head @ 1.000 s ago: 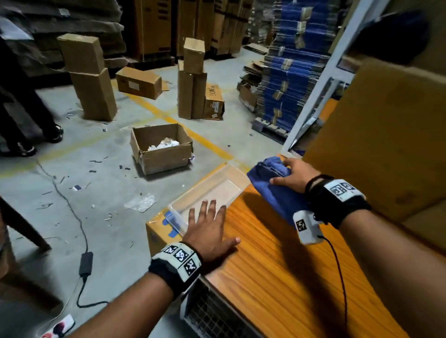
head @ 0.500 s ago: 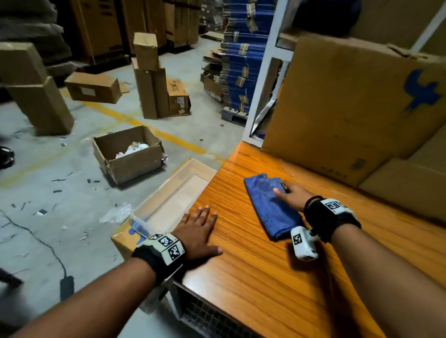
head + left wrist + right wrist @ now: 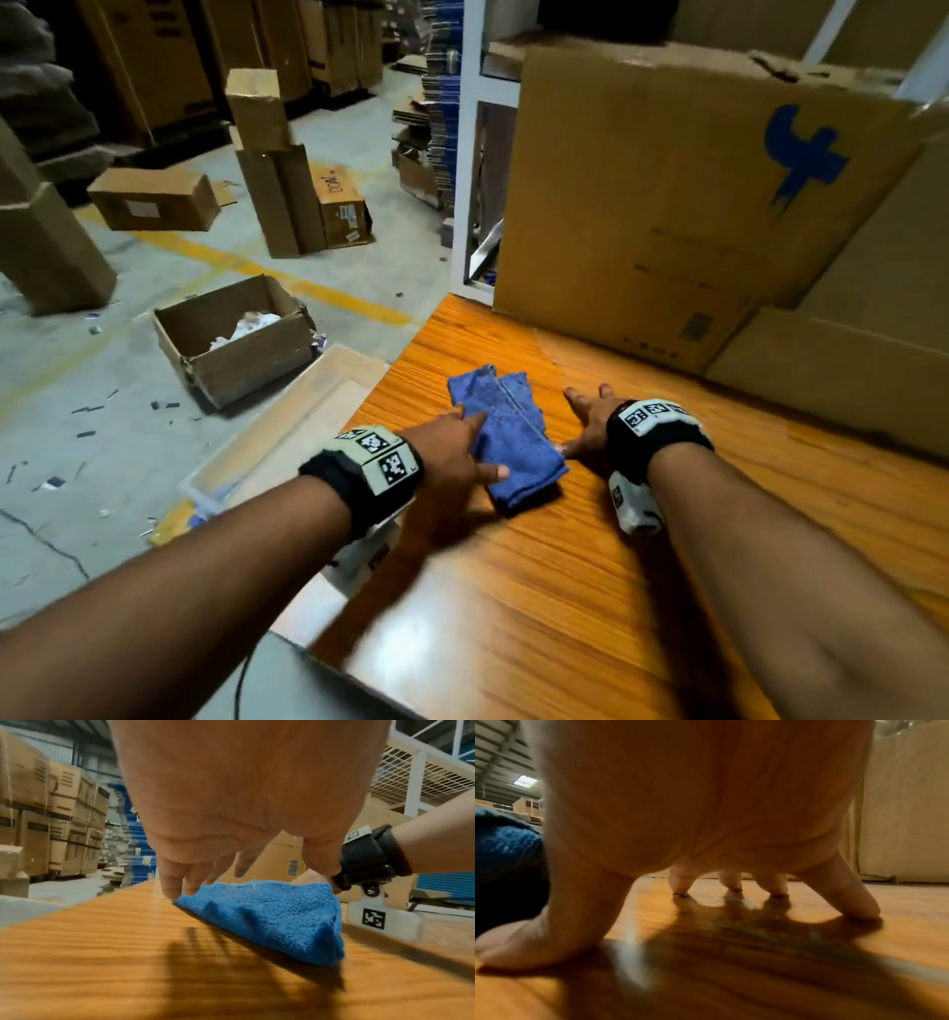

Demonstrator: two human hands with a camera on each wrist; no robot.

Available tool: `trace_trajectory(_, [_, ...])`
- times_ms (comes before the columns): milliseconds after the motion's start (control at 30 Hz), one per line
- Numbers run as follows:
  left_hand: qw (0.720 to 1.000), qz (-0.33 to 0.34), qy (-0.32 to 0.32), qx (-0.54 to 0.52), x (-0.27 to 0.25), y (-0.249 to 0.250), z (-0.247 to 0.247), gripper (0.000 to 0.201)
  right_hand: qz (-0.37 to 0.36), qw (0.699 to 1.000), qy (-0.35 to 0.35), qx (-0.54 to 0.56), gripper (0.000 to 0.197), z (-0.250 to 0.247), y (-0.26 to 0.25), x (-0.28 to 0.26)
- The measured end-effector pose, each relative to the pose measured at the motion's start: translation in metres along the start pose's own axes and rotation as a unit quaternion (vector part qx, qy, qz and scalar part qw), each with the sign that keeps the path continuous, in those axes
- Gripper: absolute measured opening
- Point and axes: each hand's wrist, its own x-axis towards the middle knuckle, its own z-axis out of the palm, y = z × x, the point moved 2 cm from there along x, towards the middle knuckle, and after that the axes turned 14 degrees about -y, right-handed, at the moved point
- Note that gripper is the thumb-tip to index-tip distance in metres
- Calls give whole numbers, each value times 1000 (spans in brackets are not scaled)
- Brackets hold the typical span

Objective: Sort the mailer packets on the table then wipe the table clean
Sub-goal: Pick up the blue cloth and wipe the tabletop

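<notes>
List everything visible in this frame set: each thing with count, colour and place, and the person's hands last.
cloth: one, blue, folded, on the table between the hands.
table: one, orange wood grain, under both hands.
clear tray: one, transparent, just off the table's left edge.
open carton: one, brown, on the floor, white scraps inside.
large carton: one, brown with a blue mark, at the table's far side.
upright cartons: several, brown, standing on the floor behind.
yellow line: one, painted across the grey floor.
left hand: fingers straight, touching the cloth's left edge.
right hand: fingers spread, fingertips on the bare table right of the cloth.
</notes>
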Motion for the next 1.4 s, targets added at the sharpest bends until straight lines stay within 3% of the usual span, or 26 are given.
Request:
trace_trajectory(300, [994,-103,41,22,90,25,10,103,11,1000,6,8,116,8,3,15])
trace_trajectory(567, [994,-62,-13,86,101,-7,-31,95,7,1000,-29,6,119,3,4,25])
trace_trajectory(800, [998,-56,-15,39,118,-1,-40,113,-1,998,-44,35,121,5,5,27])
trace_trajectory(1000, [995,-72,32,59,138,-10,-39,61,8,998,-46,33,124,6,4,30])
trace_trajectory(1233, [984,-158,57,59,157,-57,-80,61,-1,996,-69,65,119,1,4,16])
trace_trajectory(1400, [991,-78,52,99,179,-5,-68,62,1,996,-65,68,117,0,3,8])
